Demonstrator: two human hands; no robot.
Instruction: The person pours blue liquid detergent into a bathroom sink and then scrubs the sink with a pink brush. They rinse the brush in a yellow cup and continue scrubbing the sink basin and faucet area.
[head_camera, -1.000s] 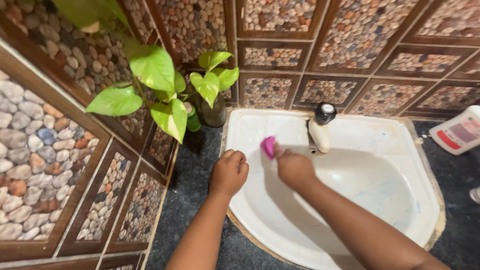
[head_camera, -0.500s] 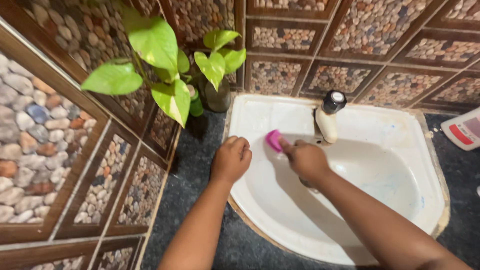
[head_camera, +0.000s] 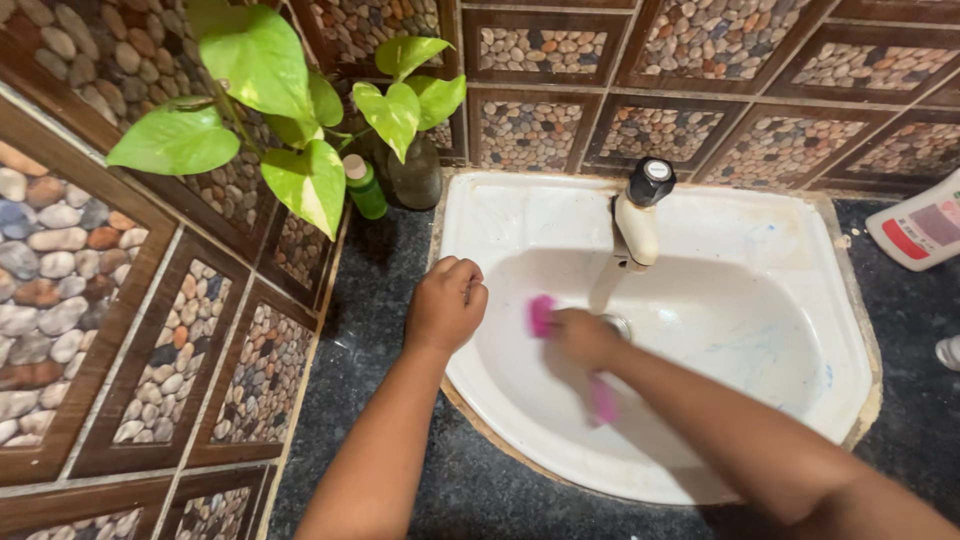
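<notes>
While the sink is being scrubbed:
Right hand (head_camera: 580, 338): gripping a pink brush (head_camera: 541, 314), pressing it inside the white sink (head_camera: 780, 230), below the tap (head_camera: 638, 215).
Left hand (head_camera: 447, 303): curling into a fist, resting on the sink's left rim.
Bench (head_camera: 385, 300): carrying a plant (head_camera: 270, 110) and a green bottle (head_camera: 364, 187).

plant (head_camera: 300, 120) left of sink (head_camera: 760, 230) – tap (head_camera: 640, 215) behind basin

Home bathroom / washroom corner. White ceramic corner basin (head_camera: 760, 260) w/ tap (head_camera: 640, 215), set in dark speckled stone surface (head_camera: 385, 300). Pebble-pattern wall tiles (head_camera: 120, 260) in brown frames, leafy plant (head_camera: 270, 110) in glass bottle, small green bottle (head_camera: 362, 188), white detergent bottle (head_camera: 922, 230).
</notes>
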